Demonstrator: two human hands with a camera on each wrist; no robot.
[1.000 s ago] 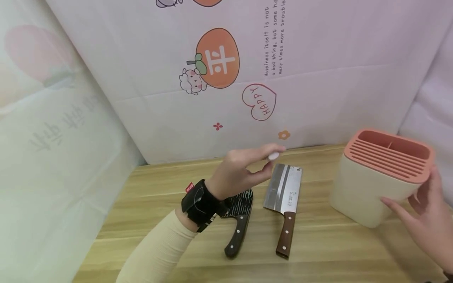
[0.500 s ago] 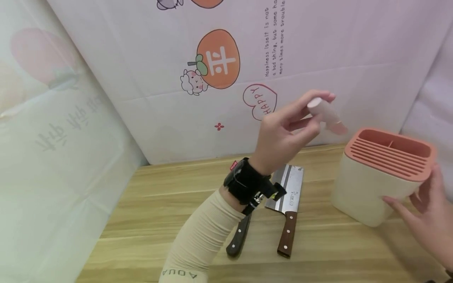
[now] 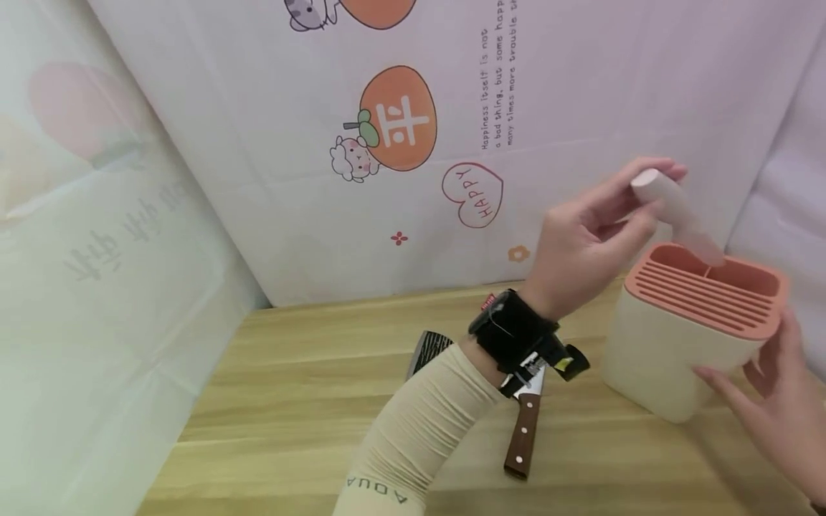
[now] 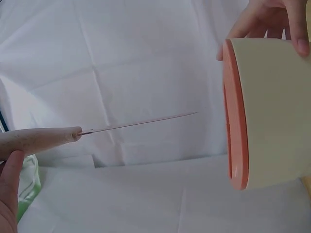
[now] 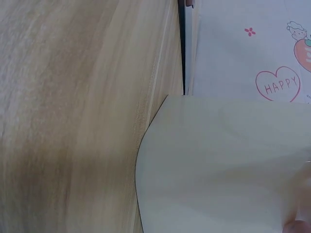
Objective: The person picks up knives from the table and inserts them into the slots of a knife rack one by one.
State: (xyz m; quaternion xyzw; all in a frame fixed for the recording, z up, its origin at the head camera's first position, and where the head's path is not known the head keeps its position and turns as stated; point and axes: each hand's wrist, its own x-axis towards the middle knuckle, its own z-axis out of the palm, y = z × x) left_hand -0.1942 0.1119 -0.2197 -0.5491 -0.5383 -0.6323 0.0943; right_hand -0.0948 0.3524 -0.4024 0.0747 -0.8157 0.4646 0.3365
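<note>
Left grip (image 3: 577, 247) — knife handle (image 3: 671, 203) within, blade (image 3: 703, 249) beyond.

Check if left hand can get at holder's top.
Likely yes: the left hand grips a knife, and the left wrist view shows nothing between its blade tip and the holder's orange top.

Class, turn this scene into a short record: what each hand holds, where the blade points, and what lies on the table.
Left hand: holds a pale-handled knife
Blade: points toward the knife block's top, apart from it in the left wrist view
Right hand: grips the block's side
Table: brown-handled cleaver; dark-streaked blade
Partly hidden: both, behind the left arm
</note>
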